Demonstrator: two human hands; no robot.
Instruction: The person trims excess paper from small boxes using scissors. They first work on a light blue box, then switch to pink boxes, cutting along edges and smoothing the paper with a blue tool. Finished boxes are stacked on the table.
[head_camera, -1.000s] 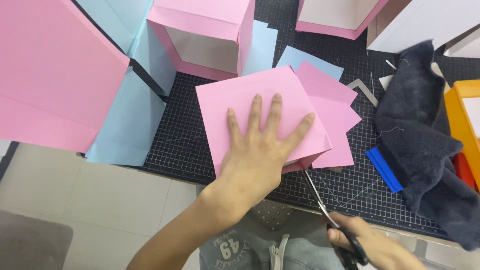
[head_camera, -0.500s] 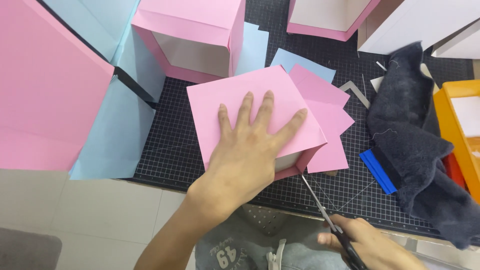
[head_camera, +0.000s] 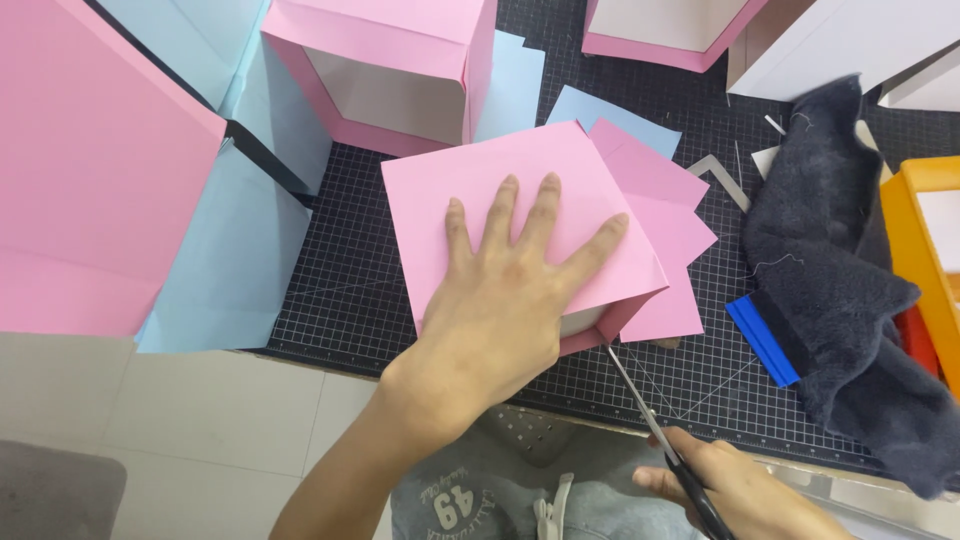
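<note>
My left hand (head_camera: 505, 300) lies flat, fingers spread, on top of a pink paper-covered box (head_camera: 510, 190) on the black gridded cutting mat (head_camera: 340, 290). Loose pink paper flaps (head_camera: 670, 250) stick out from the box's right side. My right hand (head_camera: 730, 490) at the bottom edge grips a pair of scissors (head_camera: 650, 420). The blades point up and left, with their tip at the box's lower right corner.
A larger pink box (head_camera: 390, 60) stands behind, another pink box (head_camera: 670, 25) at the top. Big pink sheet (head_camera: 80, 170) and light blue sheets (head_camera: 230, 260) lie left. A dark fuzzy cloth (head_camera: 850, 290), a blue scraper (head_camera: 765, 340) and an orange tray (head_camera: 925, 240) sit right.
The scissor tip has come up to the box's lower right corner. My left hand stays pressed on the box. The view has shifted slightly.
</note>
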